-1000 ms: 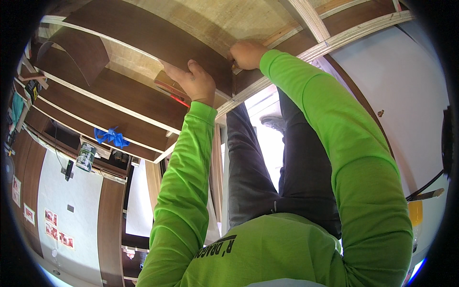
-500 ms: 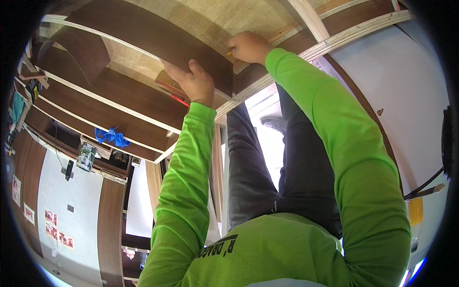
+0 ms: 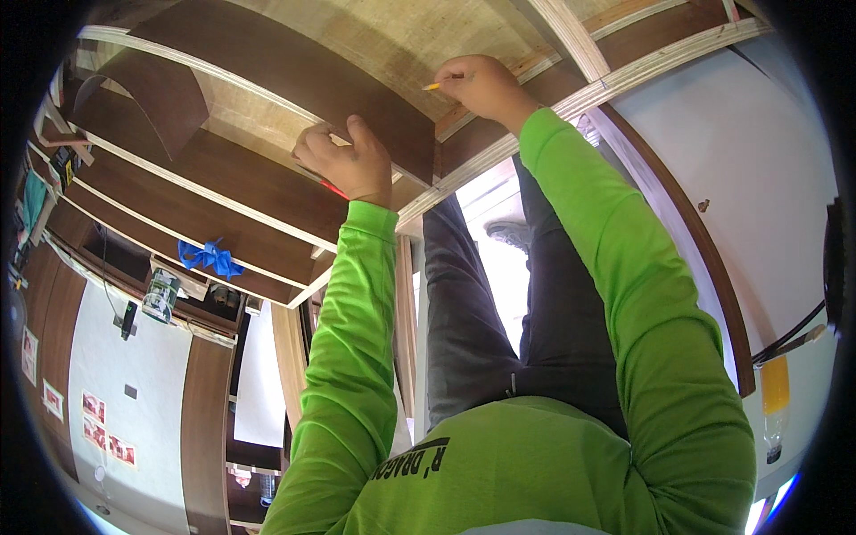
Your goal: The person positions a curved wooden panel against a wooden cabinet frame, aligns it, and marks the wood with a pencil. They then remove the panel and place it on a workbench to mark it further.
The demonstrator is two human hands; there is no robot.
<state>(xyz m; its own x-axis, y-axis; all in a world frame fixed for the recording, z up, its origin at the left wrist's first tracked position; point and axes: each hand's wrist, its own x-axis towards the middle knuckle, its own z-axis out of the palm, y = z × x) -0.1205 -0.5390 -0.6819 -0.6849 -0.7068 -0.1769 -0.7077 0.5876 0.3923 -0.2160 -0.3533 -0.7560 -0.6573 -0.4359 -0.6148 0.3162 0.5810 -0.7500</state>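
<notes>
At upper centre, your right hand [image 3: 482, 86] has free room over the plywood [image 3: 410, 40]; leftward the brown board [image 3: 285, 62] blocks you, rightward the wooden beam [image 3: 571, 40].

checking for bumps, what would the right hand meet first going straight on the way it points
Probably the brown board to its left, with the yellow pencil leading the right hand; depth is unclear.

It looks like a carpentry workplace inside a room: a large wooden frame [image 3: 241, 176] shows bare, layered edges and open bays. A bent brown sheet [image 3: 165, 100] sits within the frame, and a pencil [image 3: 432, 86] is held over it. Past the frame's near-left side, small pictures [image 3: 94, 407] dot a white-and-brown wall [image 3: 116, 357].
</notes>
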